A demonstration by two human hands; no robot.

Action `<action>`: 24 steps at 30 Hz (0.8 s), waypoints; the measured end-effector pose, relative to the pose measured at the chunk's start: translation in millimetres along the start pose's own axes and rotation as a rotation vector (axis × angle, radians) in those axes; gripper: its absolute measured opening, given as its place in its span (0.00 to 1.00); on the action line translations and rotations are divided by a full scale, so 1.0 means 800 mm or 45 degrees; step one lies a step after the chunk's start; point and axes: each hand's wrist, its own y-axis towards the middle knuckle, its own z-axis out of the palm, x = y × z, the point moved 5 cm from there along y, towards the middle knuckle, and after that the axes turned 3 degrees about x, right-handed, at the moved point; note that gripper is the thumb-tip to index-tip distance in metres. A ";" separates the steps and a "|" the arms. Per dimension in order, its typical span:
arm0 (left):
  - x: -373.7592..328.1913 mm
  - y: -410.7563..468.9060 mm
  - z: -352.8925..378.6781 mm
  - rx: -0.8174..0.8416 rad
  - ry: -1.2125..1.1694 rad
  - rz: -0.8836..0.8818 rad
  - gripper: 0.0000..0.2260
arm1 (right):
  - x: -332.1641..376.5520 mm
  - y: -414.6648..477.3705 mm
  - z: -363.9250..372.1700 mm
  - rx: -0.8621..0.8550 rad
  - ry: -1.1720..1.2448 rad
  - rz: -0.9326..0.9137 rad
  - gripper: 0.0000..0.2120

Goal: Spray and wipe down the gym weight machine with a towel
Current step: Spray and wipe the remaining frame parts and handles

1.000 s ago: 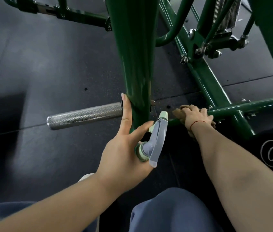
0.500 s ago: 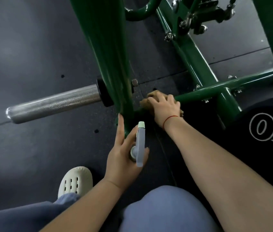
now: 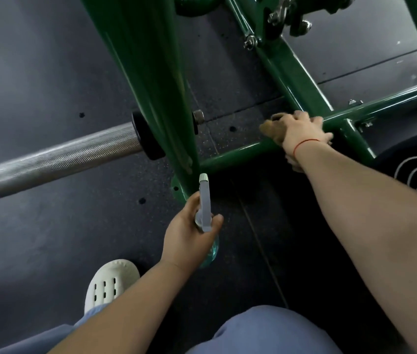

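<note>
Curled round the bottle [image 3: 205,200], my left hand [image 3: 189,233] holds it low, its nozzle just beside the foot of the post [image 3: 146,72] of the green machine [image 3: 301,80]. My right hand [image 3: 301,134] grips the brown towel [image 3: 268,129], fingers wrapped over it, pressing it onto the low crossbar [image 3: 238,152] close to where the frame bars meet. A knurled steel peg [image 3: 56,157] sticks out to the left of the post. My white clog [image 3: 111,279] rests on the dark floor [image 3: 23,238].
</note>
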 end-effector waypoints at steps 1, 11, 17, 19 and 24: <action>0.000 0.002 0.003 0.030 -0.016 0.001 0.25 | -0.008 0.000 0.000 -0.007 -0.005 0.053 0.28; -0.021 0.004 0.023 0.083 -0.074 0.009 0.29 | 0.076 -0.055 0.022 0.038 -0.192 -0.293 0.29; -0.035 0.011 0.011 0.014 -0.129 0.047 0.20 | 0.028 -0.013 0.014 0.015 -0.086 -0.296 0.26; -0.038 0.008 0.008 0.039 -0.145 0.061 0.20 | -0.004 0.008 0.003 -0.013 -0.051 -0.099 0.28; -0.032 -0.002 -0.006 0.041 -0.117 0.063 0.19 | -0.035 0.012 0.013 -0.062 0.229 0.193 0.36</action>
